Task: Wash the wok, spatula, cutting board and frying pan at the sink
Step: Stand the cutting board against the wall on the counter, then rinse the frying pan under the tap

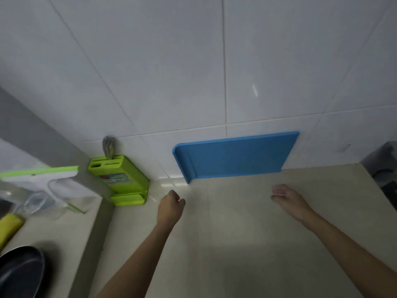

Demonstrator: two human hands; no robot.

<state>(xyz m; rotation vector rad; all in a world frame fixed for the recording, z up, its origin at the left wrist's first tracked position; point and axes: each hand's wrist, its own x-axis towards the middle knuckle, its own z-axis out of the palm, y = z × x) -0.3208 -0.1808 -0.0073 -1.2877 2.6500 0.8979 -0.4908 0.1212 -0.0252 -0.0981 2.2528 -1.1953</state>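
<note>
A blue cutting board [236, 157] stands on its long edge on the beige counter [236, 244], leaning against the white tiled wall. My left hand [170, 206] hovers over the counter just below the board's left corner, fingers curled and holding nothing. My right hand [286, 198] hangs over the counter below the board's right part, fingers loosely bent and empty. Neither hand touches the board. A dark frying pan [20, 272] sits at the bottom left on a lower counter. No wok, spatula or sink is in view.
A green knife block [120, 182] with a grey handle stands in the corner left of the board. Further left are a white and green board [40, 176], a clear container [38, 203] and a yellow object [8, 227]. A dark appliance [384, 168] sits at the counter's right end.
</note>
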